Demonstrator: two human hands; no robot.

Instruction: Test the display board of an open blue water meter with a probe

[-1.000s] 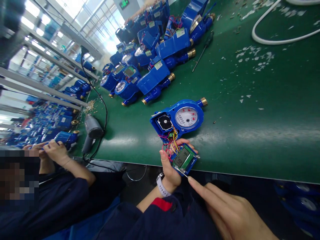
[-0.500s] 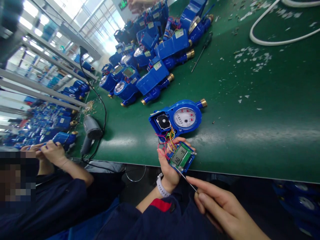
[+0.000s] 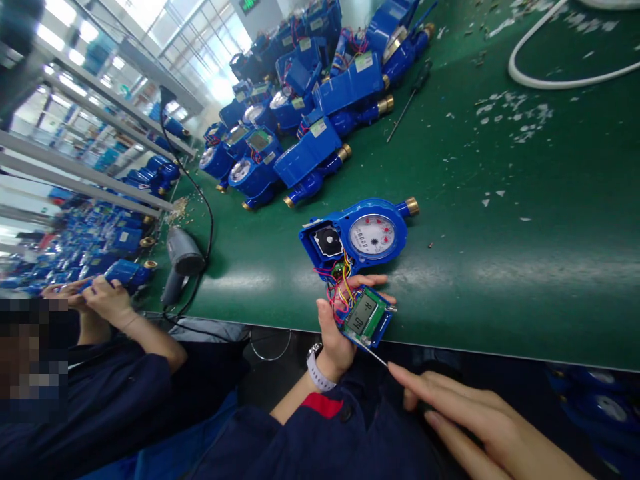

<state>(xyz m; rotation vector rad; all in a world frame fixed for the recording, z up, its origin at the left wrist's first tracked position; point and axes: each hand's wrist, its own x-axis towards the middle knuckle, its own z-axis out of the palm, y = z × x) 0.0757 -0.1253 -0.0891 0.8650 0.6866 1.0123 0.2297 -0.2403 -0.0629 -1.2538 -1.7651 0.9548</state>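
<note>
Hands: the right hand (image 3: 475,417) grips a thin metal rod (image 3: 373,353), index finger extended along it; any handle is hidden. The left hand (image 3: 337,343) holds a circuit board (image 3: 379,312) with a small grey screen (image 3: 363,315), fingers stretched behind it and thumb raised at its left side. The rod's far end meets the near corner of the board — whether it presses there cannot be told. A watch (image 3: 320,375) with a pale strap is on the left wrist.

Red, yellow and other wires (image 3: 345,283) run from the board to an opened blue water meter (image 3: 373,235), which lies dial up on the green bench (image 3: 500,267) just beyond the left hand.

To the left, a grey blower (image 3: 184,253) lies on the bench; past it, a co-worker's hands (image 3: 110,300) are at another blue meter (image 3: 130,270).

Farther off, a screwdriver (image 3: 410,100) lies beside a cluster of blue meters (image 3: 307,153) — several with lids raised. White flakes (image 3: 525,113) and a white cable (image 3: 520,77) occupy the far right.
</note>
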